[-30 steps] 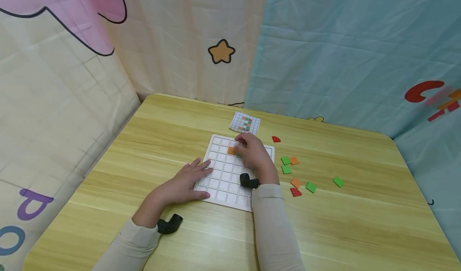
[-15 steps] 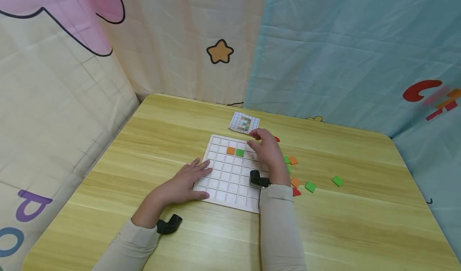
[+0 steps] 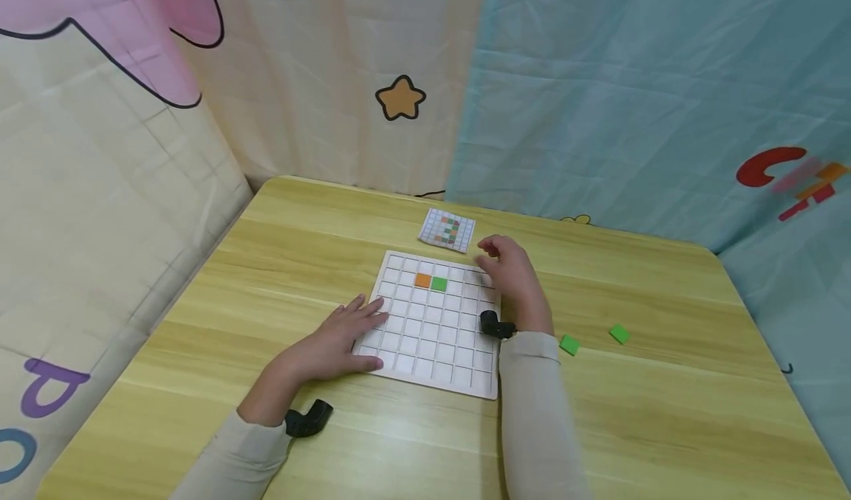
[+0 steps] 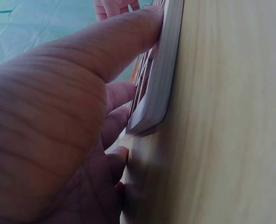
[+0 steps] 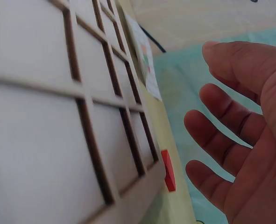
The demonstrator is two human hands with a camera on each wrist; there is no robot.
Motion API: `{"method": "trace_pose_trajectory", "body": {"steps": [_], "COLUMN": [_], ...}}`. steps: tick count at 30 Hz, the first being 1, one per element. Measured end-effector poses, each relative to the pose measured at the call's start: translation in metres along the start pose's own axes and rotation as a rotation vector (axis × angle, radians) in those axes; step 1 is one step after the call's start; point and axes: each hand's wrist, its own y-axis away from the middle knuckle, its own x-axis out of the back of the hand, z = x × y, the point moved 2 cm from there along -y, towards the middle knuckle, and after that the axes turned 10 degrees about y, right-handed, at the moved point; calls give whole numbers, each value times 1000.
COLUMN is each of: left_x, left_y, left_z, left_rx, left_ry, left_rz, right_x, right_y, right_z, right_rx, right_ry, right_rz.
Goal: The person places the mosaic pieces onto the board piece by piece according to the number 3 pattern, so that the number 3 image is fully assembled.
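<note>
A white grid board (image 3: 428, 331) lies on the table. An orange square tile (image 3: 422, 281) and a green square tile (image 3: 439, 284) sit side by side in cells of its upper part. My left hand (image 3: 332, 346) rests on the board's left edge with fingers spread, the thumb on the near corner. Over the far right corner hovers my right hand (image 3: 516, 272), fingers loosely bent and nothing between them. Beyond the board's edge, the right wrist view shows a red piece (image 5: 168, 170) below those fingers; in the head view the hand hides it.
Behind the board lies a small printed grid card (image 3: 447, 230) with a coloured pattern. Two loose green tiles (image 3: 569, 345) lie right of my right forearm, which covers other pieces. Printed curtains hang behind the wooden table (image 3: 665, 411).
My right hand has moved right from above the two tiles to the board's far right corner, uncovering the green tile in its cell. My left hand has stayed in place.
</note>
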Motion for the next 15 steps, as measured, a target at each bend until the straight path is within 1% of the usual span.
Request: {"method": "trace_pose_trajectory", "body": {"steps": [4, 10, 15], "left_x": [0, -1, -1], "left_y": [1, 2, 2], "left_z": [-1, -1, -1], "left_rx": [-1, -10, -3], "left_ry": [0, 9, 10], "left_rz": [12, 13, 14], "right_x": [8, 17, 19], "right_y": [-4, -11, -15], "right_z": [10, 27, 38], "right_rx": [-9, -28, -55], "right_ry": [3, 44, 53], "right_rz": [-16, -18, -35]}}
